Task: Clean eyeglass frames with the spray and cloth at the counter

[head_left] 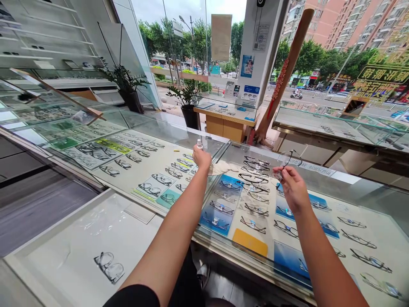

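Observation:
My left hand (202, 157) is wrapped round a small spray bottle (200, 144) with a white top, over the glass counter (179, 128). In my right hand (292, 187) is a pair of dark-framed glasses (290, 158), pinched between the fingers and raised above the counter; part of the frame is behind the fingers. A pale cloth (225, 167) lies on the glass just right of my left hand. Between my hands, several dark glasses (254, 170) sit in a close column on the counter top.
Under the glass are rows of glasses, blue cards and a yellow card (249, 242). One pair of glasses (109, 267) lies in an open white drawer (76, 238) at lower left. A slanted wooden post (284, 72), potted plants (188, 100) and a small display table (223, 117) stand beyond.

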Available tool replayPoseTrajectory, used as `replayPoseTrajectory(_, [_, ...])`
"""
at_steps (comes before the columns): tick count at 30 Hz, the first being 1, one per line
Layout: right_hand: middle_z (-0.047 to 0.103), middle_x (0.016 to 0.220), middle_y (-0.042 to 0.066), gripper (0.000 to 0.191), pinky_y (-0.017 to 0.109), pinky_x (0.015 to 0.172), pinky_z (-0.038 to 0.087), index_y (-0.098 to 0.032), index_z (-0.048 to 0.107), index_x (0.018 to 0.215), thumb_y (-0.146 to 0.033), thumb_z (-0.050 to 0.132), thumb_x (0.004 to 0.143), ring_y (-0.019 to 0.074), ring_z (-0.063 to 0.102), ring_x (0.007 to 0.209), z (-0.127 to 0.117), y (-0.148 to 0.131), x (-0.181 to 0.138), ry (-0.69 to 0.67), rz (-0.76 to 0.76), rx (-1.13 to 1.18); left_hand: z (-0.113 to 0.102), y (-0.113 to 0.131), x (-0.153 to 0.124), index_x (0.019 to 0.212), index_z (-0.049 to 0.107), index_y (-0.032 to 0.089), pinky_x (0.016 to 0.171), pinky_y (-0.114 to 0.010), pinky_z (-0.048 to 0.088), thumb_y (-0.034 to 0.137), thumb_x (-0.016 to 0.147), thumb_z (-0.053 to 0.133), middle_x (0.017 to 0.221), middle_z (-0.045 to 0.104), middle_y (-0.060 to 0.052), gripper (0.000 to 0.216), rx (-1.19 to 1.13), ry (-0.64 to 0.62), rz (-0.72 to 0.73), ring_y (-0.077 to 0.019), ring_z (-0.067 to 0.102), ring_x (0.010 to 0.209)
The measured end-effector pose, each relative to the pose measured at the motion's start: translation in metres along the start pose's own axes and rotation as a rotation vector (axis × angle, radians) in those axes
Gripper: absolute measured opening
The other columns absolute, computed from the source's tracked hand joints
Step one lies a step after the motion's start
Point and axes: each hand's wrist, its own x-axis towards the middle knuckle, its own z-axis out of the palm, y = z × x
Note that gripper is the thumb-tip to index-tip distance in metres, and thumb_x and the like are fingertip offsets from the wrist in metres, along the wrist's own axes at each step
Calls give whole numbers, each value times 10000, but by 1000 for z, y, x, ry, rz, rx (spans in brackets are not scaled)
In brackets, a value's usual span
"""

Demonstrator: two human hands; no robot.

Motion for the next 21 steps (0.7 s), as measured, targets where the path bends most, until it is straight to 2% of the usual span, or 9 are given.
replayPoseTrajectory(4, [788, 1092, 64, 331, 477, 1102, 473, -280, 734, 970, -538, 871, 815, 274, 691, 1110, 0, 1, 1, 1, -9, 5, 3, -1, -3, 1376, 493, 203, 1109, -434, 422, 57, 934, 548, 1405, 645, -184, 468, 3, -1, -18, -322, 573, 1370])
replayPoseTrajectory(7, [788, 1114, 64, 312, 473, 1096, 481, -282, 736, 981, -533, 853, 838, 271, 691, 1115, -1, 3, 2, 0, -16, -1, -1, 11, -11, 1448, 436, 163, 1175, -513, 365, 94, 916, 580, 1540, 506, -251, 556, 6, 78, -35, -375, 459, 1466])
replayPoseTrajectory(9, [785, 1132, 65, 300, 470, 1093, 486, -282, 735, 984, -532, 838, 855, 270, 690, 1125, -1, 4, 2, 1, -23, -10, -8, 25, -19, 1485, 398, 142, 1207, -546, 328, 139, 898, 617, 1597, 406, -273, 626, -11, 188, 55, -402, 380, 1503])
replayPoseTrajectory(10, [784, 1134, 64, 297, 468, 1091, 488, -282, 735, 984, -533, 833, 860, 268, 689, 1126, -2, 4, 2, 1, -25, -12, -12, 32, -23, 1467, 422, 148, 1206, -539, 337, 156, 900, 617, 1573, 428, -260, 600, -30, 200, 152, -397, 396, 1483])
replayPoseTrajectory(12, [782, 1130, 61, 292, 459, 1089, 488, -282, 737, 989, -534, 825, 871, 261, 687, 1121, -2, 5, 2, -2, -30, -11, -20, 45, -32, 1337, 541, 186, 1144, -489, 420, 157, 915, 579, 1408, 581, -194, 425, -60, 30, 404, -354, 532, 1344])
replayPoseTrajectory(14, [779, 1126, 57, 286, 453, 1083, 490, -284, 736, 995, -534, 815, 883, 256, 686, 1113, -2, 5, 2, -8, -35, -18, -24, 52, -40, 1187, 632, 217, 1054, -443, 484, 119, 887, 564, 1237, 675, -134, 322, -4, -326, 623, -314, 626, 1191])
replayPoseTrajectory(16, [778, 1133, 58, 291, 456, 1076, 497, -283, 734, 1001, -542, 807, 889, 259, 687, 1114, -1, 4, 2, -10, -38, -29, -22, 52, -46, 1143, 682, 231, 1025, -437, 494, 87, 794, 629, 1216, 695, -120, 381, 156, -633, 732, -320, 642, 1168])
replayPoseTrajectory(18, [780, 1130, 64, 312, 462, 1072, 503, -277, 734, 996, -553, 815, 874, 266, 690, 1112, 0, 3, 2, -5, -33, -31, -16, 47, -50, 1142, 715, 237, 1042, -457, 482, 68, 696, 696, 1232, 697, -132, 478, 307, -776, 732, -350, 634, 1196])
replayPoseTrajectory(21, [786, 1116, 66, 325, 471, 1082, 501, -275, 736, 976, -547, 848, 837, 274, 695, 1116, 1, 2, 1, 8, -23, -16, -4, 36, -53, 1042, 739, 240, 1006, -430, 498, 70, 656, 728, 1140, 724, -124, 421, 362, -824, 662, -338, 666, 1123])
